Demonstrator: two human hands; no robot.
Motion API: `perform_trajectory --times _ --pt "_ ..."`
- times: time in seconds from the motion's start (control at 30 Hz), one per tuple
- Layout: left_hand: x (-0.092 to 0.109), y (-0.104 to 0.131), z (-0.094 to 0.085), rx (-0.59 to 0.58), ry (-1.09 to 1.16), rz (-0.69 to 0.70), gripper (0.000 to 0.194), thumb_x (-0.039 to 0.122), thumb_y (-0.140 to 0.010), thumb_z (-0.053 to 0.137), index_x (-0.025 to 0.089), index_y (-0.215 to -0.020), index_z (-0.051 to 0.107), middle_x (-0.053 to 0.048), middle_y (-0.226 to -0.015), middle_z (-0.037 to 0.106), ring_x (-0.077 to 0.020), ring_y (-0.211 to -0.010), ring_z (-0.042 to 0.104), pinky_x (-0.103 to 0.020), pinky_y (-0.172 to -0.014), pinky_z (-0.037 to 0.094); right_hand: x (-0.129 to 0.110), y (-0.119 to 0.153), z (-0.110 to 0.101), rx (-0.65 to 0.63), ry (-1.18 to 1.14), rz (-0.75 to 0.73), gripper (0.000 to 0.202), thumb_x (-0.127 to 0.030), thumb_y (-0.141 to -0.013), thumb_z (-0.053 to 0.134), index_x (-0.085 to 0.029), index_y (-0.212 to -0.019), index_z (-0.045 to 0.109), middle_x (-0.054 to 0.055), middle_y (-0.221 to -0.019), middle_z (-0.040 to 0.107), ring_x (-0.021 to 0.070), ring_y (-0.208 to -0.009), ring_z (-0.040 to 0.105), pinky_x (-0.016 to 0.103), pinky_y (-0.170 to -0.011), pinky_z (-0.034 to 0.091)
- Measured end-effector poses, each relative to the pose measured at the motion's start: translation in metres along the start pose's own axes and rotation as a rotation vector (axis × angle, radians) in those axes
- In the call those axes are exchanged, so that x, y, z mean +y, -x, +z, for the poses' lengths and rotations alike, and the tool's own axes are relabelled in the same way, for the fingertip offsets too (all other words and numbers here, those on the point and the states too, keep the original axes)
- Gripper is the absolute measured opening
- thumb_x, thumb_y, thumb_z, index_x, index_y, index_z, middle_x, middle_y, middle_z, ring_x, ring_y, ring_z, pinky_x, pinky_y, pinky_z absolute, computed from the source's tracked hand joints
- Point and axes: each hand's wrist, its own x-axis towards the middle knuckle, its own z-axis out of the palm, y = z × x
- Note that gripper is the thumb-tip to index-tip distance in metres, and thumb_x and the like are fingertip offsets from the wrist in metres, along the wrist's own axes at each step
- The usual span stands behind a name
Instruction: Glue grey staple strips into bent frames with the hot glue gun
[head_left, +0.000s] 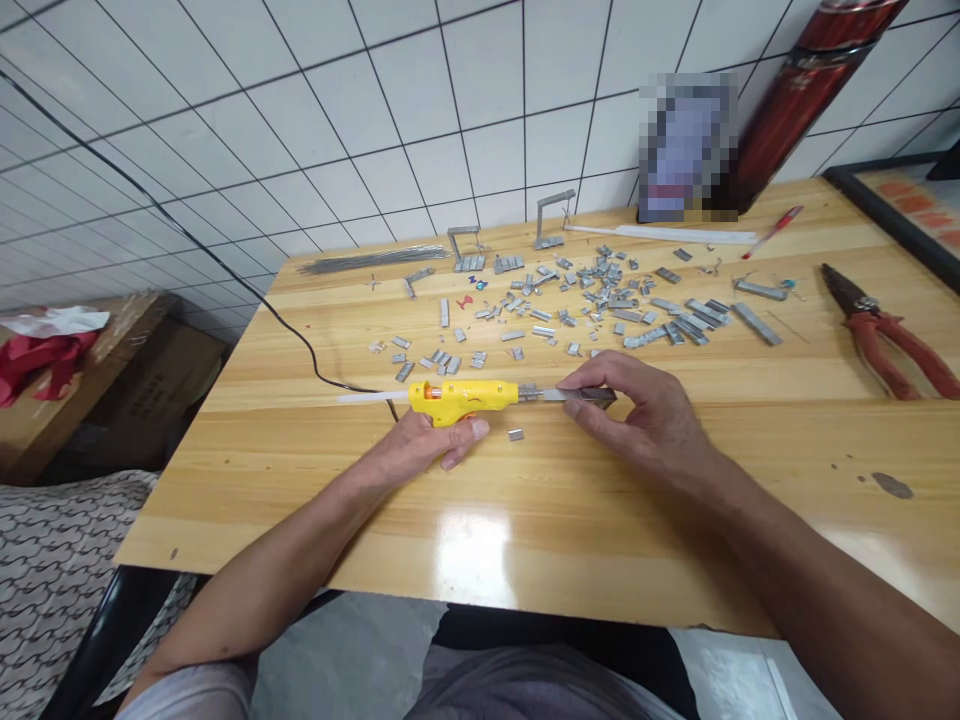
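My left hand [429,445] is wrapped round the handle of a yellow hot glue gun [487,393], its thumb by the trigger. From the gun's back end, at left, sticks a pale glue stick [375,397]. The metal nozzle [529,394] points right and meets, or nearly meets, a grey metal strip [555,395] that looks like a row of staples. Between thumb and fingers, my right hand [652,410] pinches this strip, whose far end looks darker. Just below the nozzle lies a small staple block [515,435] on the wooden table [360,530].
Many loose staple pieces [607,275] are scattered beyond my hands. Two small bent staple structures [553,215] stand near the tiled wall. Pliers [874,330], a red pen [772,232], a red flask [810,110] and thin wires [375,260] lie around. A black cord [225,265] runs toward the gun.
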Motion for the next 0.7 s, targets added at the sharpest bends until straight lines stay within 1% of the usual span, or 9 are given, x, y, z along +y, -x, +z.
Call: perform_trajectory --times 0.27,0.43,0.57,0.7 --pt "-0.0057 -0.0007 -0.0012 -0.005 0.028 0.009 0.057 0.056 -0.094 0.065 0.018 -0.056 0.044 0.004 -0.051 0.043 -0.0095 -0.053 0.042 -0.028 -0.061 0.036 -0.0007 0.0004 -0.0008 0.006 -0.008 -0.005 0.011 -0.017 -0.091 0.069 -0.025 -0.097 0.072 0.001 -0.086 0.073 0.0167 -0.075 0.066 0.032 -0.07 0.052" --pt "-0.0018 0.0 0.0007 0.011 0.015 -0.003 0.055 0.054 -0.093 0.065 0.019 -0.057 0.045 0.005 -0.051 0.042 -0.0096 -0.053 0.041 -0.028 -0.062 0.036 0.0009 0.0009 0.0 0.018 -0.011 -0.026 0.012 -0.016 -0.091 0.07 -0.025 -0.097 0.073 0.0 -0.085 0.072 0.016 -0.075 0.066 0.031 -0.07 0.052" --pt "0.0012 0.0002 0.0025 0.022 0.023 -0.009 0.051 0.052 -0.092 0.065 0.019 -0.058 0.046 0.005 -0.05 0.042 -0.0097 -0.052 0.041 -0.028 -0.061 0.036 0.0017 0.0013 -0.0002 0.009 -0.004 -0.015 0.012 -0.016 -0.091 0.069 -0.026 -0.098 0.073 0.0 -0.085 0.072 0.0162 -0.076 0.066 0.031 -0.071 0.052" --pt "0.001 0.0 0.002 0.019 0.012 -0.012 0.053 0.051 -0.093 0.065 0.019 -0.056 0.044 0.005 -0.05 0.042 -0.0095 -0.052 0.041 -0.028 -0.061 0.036 0.0017 0.0011 0.0004 0.007 0.006 -0.021 0.011 -0.016 -0.092 0.069 -0.025 -0.098 0.072 0.0 -0.086 0.072 0.0155 -0.076 0.065 0.03 -0.07 0.051"
